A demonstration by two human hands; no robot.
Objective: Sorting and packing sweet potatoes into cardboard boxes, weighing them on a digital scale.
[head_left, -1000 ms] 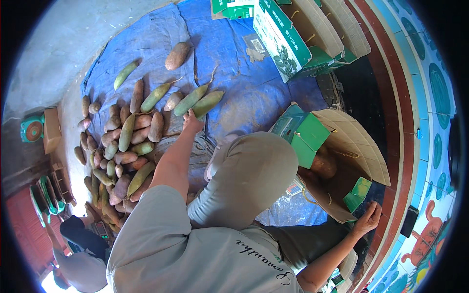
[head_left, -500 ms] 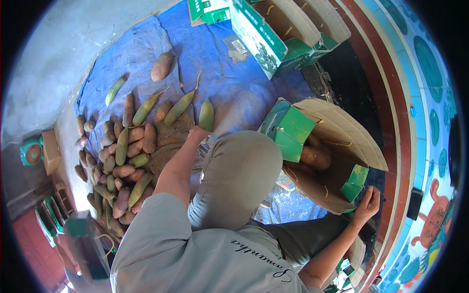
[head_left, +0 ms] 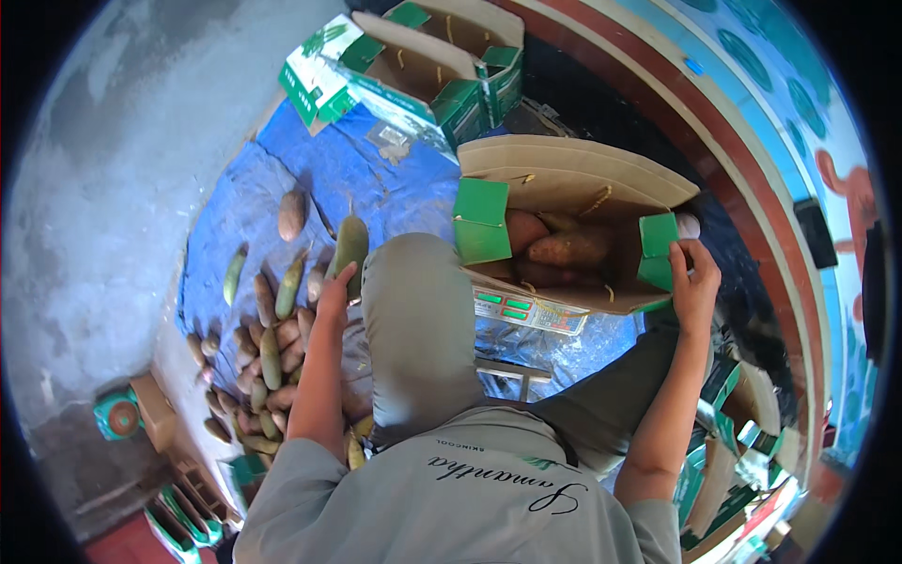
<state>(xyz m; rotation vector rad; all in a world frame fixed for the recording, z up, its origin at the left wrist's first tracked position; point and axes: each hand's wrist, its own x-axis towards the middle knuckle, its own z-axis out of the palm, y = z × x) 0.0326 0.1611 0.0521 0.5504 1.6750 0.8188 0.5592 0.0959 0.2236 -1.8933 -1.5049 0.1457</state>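
Note:
My left hand (head_left: pixel 334 289) is closed round the lower end of a long green radish (head_left: pixel 351 242), beside my bent knee. The right hand (head_left: pixel 695 277) pinches the small green flap (head_left: pixel 658 237) on the right side of an open cardboard box (head_left: pixel 587 179). Several thick reddish-brown roots (head_left: pixel 568 249) lie inside the box. Under its near side shows a scale (head_left: pixel 531 312) with lit green displays. To the left of my left arm, green and reddish roots (head_left: pixel 271 362) lie in a loose pile.
A blue tarp (head_left: pixel 240 197) covers the floor beneath the roots. Open green-and-white boxes (head_left: pixel 423 61) stand at the far side, and more cartons (head_left: pixel 733 451) are at the right. A single brown root (head_left: pixel 292 215) lies apart. A painted wall (head_left: pixel 799 85) curves along the right.
The view has turned, shifting the whole scene. My left hand still grips the green radish, now close against the knee. My right hand has stayed at the box's right flap.

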